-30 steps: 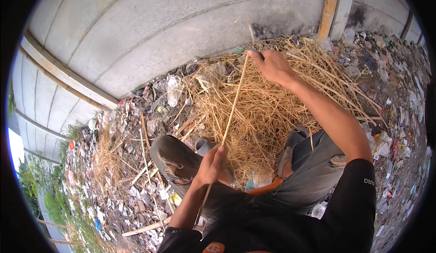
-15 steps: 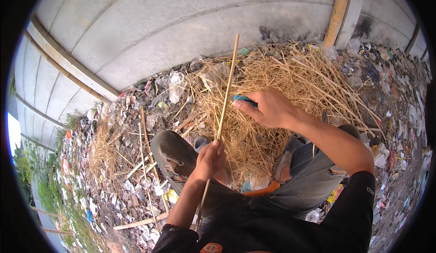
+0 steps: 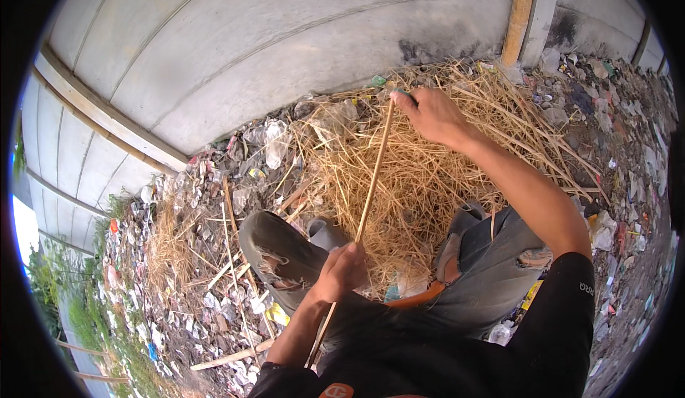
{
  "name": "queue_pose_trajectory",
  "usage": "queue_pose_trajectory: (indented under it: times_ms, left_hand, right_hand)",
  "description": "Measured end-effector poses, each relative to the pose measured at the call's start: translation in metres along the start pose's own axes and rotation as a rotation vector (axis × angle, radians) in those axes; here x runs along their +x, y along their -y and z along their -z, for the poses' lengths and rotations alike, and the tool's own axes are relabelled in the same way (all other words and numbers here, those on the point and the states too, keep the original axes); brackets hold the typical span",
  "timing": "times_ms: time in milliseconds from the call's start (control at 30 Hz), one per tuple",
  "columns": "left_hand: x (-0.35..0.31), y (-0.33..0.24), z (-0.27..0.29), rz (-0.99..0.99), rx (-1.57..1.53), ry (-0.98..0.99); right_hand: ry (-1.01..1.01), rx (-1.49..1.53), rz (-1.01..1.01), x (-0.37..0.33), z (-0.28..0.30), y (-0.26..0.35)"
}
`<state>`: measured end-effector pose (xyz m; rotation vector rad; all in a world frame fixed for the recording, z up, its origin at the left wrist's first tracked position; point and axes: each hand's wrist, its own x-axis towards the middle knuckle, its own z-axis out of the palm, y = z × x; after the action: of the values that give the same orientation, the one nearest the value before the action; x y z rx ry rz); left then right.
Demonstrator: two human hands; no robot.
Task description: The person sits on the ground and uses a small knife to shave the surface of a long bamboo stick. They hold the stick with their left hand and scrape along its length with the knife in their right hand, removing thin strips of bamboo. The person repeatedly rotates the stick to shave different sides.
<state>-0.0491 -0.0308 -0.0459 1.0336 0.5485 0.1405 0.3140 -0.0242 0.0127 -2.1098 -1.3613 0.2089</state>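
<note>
A long, thin bamboo strip point(image 3: 376, 177) slants up and away between my knees. My left hand point(image 3: 340, 273) is closed around its lower part, and the tail end runs down past my wrist toward my lap. Up at the far tip, my right hand point(image 3: 433, 114) grips a small blue-handled knife point(image 3: 406, 97), with the thumb against the strip's end. The fingers hide most of the knife, and its blade cannot be made out. Beneath the strip lies a heap of straw-coloured shavings point(image 3: 407, 191), between my feet.
A grey concrete panel wall point(image 3: 300, 34) rises behind the heap, with a wooden post point(image 3: 519, 16) against it. Litter and plastic scraps cover the ground. Several loose strips lie at left, near a pale stick point(image 3: 232, 355). An orange curved object point(image 3: 417, 296) lies between my legs.
My right hand has moved up and away along the strip with the knife, from its middle to its far tip. My left hand still holds the lower part, and the strip's tip has shifted right.
</note>
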Motion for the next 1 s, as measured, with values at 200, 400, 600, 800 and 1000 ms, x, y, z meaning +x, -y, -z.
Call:
queue_pose_trajectory:
  times_ms: [200, 400, 600, 800, 1000]
  left_hand:
    - [-0.011, 0.0, 0.008, -0.128, -0.026, -0.001]
    - [0.01, -0.01, 0.013, -0.151, -0.053, -0.071]
    - [0.027, -0.013, 0.006, -0.226, 0.024, -0.154]
    - [0.028, -0.011, 0.012, -0.21, 0.126, -0.226]
    - [0.01, -0.001, 0.005, -0.11, 0.146, -0.174]
  right_hand:
    - [-0.268, 0.122, 0.005, 0.004, 0.054, -0.013]
    - [0.223, 0.105, 0.29, -0.068, 0.007, 0.067]
    - [0.451, 0.15, 0.341, -0.118, -0.028, 0.094]
    - [0.352, 0.035, 0.333, -0.093, -0.041, 0.081]
    - [0.129, -0.058, 0.106, -0.012, -0.021, 0.029]
